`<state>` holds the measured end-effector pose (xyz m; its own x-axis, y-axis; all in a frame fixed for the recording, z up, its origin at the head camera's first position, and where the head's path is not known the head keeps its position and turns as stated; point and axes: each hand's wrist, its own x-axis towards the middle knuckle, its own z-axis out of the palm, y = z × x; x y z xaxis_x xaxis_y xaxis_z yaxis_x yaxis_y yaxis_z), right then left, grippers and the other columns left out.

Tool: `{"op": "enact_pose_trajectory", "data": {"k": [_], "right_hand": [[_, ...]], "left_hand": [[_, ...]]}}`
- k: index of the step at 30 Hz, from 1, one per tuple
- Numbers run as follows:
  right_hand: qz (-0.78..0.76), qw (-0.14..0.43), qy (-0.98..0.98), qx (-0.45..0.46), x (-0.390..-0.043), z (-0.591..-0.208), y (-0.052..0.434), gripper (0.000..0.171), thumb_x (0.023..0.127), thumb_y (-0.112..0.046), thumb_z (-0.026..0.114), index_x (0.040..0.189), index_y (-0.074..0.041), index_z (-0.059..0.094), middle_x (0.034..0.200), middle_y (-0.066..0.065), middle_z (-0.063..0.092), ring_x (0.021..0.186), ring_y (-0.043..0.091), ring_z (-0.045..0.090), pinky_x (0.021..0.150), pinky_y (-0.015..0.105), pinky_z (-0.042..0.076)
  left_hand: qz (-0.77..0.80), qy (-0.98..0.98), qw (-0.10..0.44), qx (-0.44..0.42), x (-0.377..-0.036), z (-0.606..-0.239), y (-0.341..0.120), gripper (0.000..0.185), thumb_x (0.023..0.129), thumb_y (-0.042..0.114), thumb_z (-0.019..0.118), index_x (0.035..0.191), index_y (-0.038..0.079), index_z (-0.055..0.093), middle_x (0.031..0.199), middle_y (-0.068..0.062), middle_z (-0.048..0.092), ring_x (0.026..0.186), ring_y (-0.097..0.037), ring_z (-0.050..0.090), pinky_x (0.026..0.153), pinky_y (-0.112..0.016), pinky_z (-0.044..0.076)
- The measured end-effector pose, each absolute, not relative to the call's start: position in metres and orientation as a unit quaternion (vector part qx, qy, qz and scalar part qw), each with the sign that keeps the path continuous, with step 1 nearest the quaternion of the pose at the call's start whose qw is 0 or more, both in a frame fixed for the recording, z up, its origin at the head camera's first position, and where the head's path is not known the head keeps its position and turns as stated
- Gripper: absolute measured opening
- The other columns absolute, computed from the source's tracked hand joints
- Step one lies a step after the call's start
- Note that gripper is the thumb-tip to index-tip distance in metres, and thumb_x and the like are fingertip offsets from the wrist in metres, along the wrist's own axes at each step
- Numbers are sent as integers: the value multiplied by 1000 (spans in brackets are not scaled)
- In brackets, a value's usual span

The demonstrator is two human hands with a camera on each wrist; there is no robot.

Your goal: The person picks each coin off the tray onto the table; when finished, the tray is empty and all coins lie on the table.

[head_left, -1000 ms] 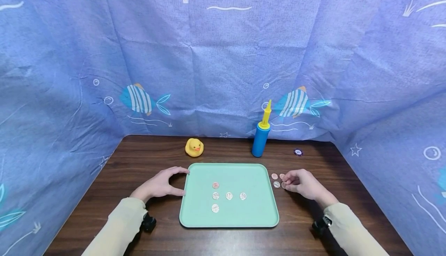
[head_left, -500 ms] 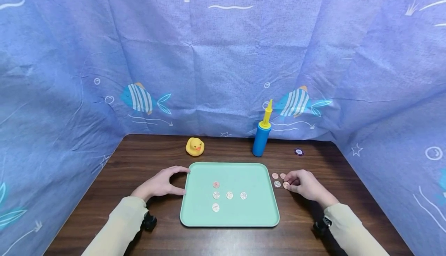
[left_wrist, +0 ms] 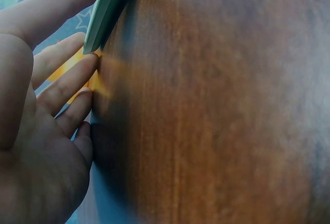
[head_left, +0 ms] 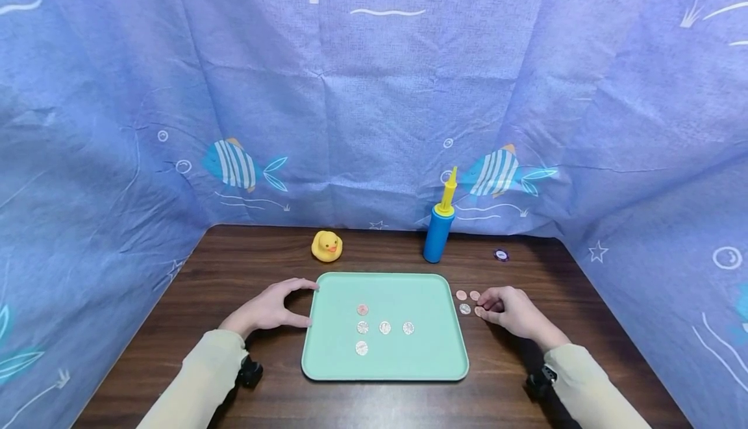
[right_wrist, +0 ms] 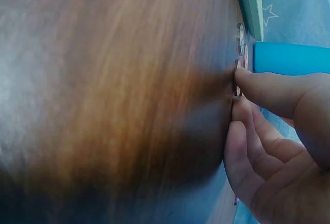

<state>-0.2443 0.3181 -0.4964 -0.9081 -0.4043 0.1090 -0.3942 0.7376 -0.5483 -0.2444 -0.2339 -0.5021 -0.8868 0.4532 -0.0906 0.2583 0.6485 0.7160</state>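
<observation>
A mint green tray (head_left: 432,357) lies on the table with several coins on it, one copper-coloured and the others silver. My left hand (head_left: 270,306) rests at its left side, thumb and index finger spread wide with their tips at the rim. Right of the tray lie two copper coins (head_left: 461,295) and a silver coin (head_left: 465,309). Beside these, my right hand (head_left: 514,312) has thumb and fingertips at a copper-coloured coin (head_left: 478,311), low over the wood. In the right wrist view the thumb presses that coin (right_wrist: 238,82) and partly covers it.
A yellow rubber duck (head_left: 326,246) sits behind the tray at left. Farther right stands a blue hand pump (head_left: 437,234) with a yellow top, then a dark poker chip (head_left: 501,255). A blue fish-patterned cloth (head_left: 374,91) hangs around the dark wooden table (head_left: 374,406).
The coin at my right fingertips has shifted slightly right; it looked greyish a second ago and looks coppery now. My left hand and the tray stay in place.
</observation>
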Motion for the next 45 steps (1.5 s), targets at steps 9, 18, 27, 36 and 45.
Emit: {"op": "enact_pose_trajectory", "data": {"k": [9, 18, 27, 36, 45], "right_hand": [[-294, 11, 933, -207, -242, -497, 317, 10, 88, -12, 85, 91, -9, 76, 80, -6, 70, 69, 3, 63, 67, 26, 54], [-292, 1, 934, -206, -244, -500, 317, 9, 88, -11, 84, 88, -7, 76, 76, -9, 68, 67, 1, 61, 66, 24, 52], [-285, -5, 940, -188, -245, -500, 316, 9, 88, -14, 85, 87, -13, 77, 76, -10, 67, 66, 1, 60, 65, 25, 51], [-283, -2, 942, -181, -246, -500, 315, 10, 88, -14, 85, 87, -14, 75, 76, -10, 67, 66, 2, 60, 65, 24, 50], [-308, 13, 937, -166, -249, -497, 318, 10, 90, -18, 85, 93, -12, 77, 77, -7, 67, 67, 5, 61, 62, 25, 52]], "left_hand": [[367, 899, 126, 202, -243, -504, -235, 73, 83, 47, 89, 146, 24, 60, 154, -6, 54, 145, -35, 46, 116, -62, 38], [367, 899, 127, 201, -244, -504, -235, 73, 84, 47, 89, 146, 23, 60, 155, -8, 53, 146, -36, 45, 116, -63, 37], [367, 900, 131, 195, -245, -502, -234, 74, 83, 49, 89, 147, 24, 60, 155, -7, 52, 146, -35, 45, 116, -62, 38], [367, 899, 127, 202, -244, -502, -234, 72, 84, 45, 89, 146, 24, 60, 155, -8, 53, 146, -37, 45, 115, -64, 38], [370, 898, 128, 200, -245, -504, -235, 74, 83, 48, 89, 146, 23, 60, 154, -7, 53, 146, -35, 45, 116, -62, 38]]}}
